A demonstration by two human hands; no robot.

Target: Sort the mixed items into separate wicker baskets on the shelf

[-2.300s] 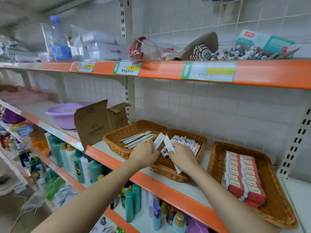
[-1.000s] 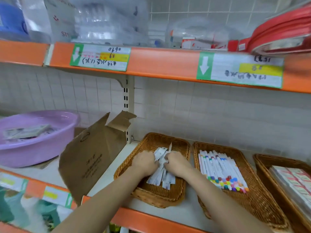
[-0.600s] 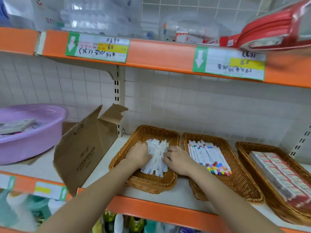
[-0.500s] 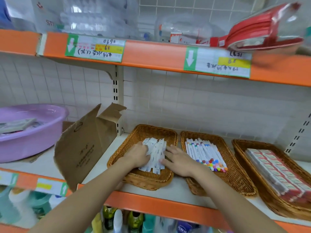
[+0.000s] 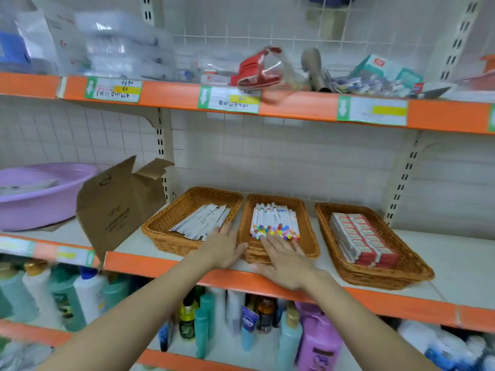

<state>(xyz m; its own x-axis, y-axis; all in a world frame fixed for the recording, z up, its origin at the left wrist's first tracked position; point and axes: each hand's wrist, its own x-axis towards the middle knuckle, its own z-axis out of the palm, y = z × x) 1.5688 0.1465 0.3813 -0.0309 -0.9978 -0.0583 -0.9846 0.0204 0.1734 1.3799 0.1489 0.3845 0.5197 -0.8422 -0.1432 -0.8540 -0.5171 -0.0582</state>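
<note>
Both hands out of left basket; white packets now lie beyond left hand. Right hand before markers. Fingers flat, spread, holding nothing. Sorting looks done.

Tan woven wicker baskets, white markers with multicoloured caps, red-and-white boxes, lilac basin, orange shelf edge

— How is the light?
— Bright and even, coming from above; shadows are soft, with a faint one under the upper shelf; no harsh glare, only a sheen on the clear wrapping up there.
— And sharpness?
— The baskets are fairly crisp; the bottles below and the corners smear; the wide lens bows the shelf edges; both hands look slightly blurred.
</note>
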